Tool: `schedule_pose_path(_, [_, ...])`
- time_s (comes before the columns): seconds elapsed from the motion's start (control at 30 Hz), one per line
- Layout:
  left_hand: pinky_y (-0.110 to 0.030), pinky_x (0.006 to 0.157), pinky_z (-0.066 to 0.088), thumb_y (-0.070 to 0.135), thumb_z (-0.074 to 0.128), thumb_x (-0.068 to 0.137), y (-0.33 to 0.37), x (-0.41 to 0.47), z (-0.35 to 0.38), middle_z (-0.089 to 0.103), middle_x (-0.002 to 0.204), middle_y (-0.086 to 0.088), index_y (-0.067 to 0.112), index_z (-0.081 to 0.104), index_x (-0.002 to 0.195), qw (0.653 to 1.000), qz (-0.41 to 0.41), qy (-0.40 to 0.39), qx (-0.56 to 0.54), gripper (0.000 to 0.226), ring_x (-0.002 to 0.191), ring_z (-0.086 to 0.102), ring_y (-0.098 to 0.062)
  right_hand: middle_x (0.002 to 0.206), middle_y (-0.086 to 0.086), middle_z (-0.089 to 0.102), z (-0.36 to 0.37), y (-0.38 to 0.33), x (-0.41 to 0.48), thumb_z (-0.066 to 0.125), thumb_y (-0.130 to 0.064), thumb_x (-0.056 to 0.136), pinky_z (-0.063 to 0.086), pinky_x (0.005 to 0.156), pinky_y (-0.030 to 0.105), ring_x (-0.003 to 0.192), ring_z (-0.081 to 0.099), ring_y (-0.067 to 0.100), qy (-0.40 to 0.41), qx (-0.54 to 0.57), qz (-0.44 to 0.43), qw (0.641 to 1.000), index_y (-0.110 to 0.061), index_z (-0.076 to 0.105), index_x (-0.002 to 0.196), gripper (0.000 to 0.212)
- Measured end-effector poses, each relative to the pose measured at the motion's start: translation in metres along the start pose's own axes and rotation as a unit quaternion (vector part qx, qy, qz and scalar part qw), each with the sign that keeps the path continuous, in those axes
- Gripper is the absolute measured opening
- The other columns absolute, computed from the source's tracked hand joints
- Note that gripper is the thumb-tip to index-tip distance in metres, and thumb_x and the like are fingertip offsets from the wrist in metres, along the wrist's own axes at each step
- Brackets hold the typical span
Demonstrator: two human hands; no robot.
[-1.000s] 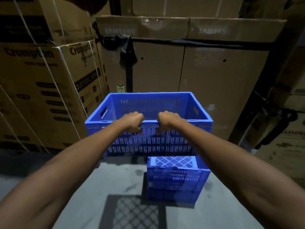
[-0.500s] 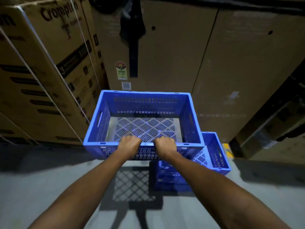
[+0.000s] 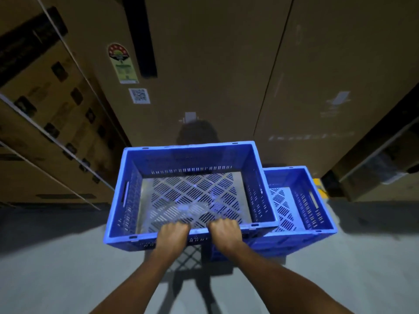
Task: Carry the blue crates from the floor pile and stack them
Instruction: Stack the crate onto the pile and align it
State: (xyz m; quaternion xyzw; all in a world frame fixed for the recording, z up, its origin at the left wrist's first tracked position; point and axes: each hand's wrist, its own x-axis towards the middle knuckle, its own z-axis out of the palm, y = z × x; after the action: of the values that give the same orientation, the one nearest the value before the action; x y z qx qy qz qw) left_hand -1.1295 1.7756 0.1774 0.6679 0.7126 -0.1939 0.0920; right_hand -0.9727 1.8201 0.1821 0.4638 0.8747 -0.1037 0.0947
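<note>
Blue plastic, the carried crate (image 3: 192,193) is hanging from both hands (image 3: 172,234) (image 3: 224,232), fingers curled tight over its near rim, probably for lining up with the lower crate (image 3: 301,200) waiting just right on the floor (image 3: 56,268).

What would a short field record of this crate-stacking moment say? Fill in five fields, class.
held crate: blue, empty, upright
left hand: grip on near rim
right hand: grip on near rim
floor crate: blue, empty, lower right, partly under the held one
backdrop: cardboard boxes
</note>
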Motion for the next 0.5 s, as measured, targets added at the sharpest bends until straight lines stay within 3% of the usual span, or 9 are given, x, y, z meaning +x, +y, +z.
schedule_pose_path(0.5, [-0.039,0.09,0.048,0.022,0.054,0.086,0.038,0.039,-0.014,0.068,0.112,-0.006,0.025,0.06,0.114,0.999,0.041,-0.015,0.003,0.029,0.109,0.063,-0.029,0.103,0.01,0.068,0.004,0.056,0.007,0.05,-0.012,0.089,0.048,0.081,0.039,0.097,0.064,0.033,-0.011,0.001,0.027,1.0,-0.016,0.064,0.107,0.024])
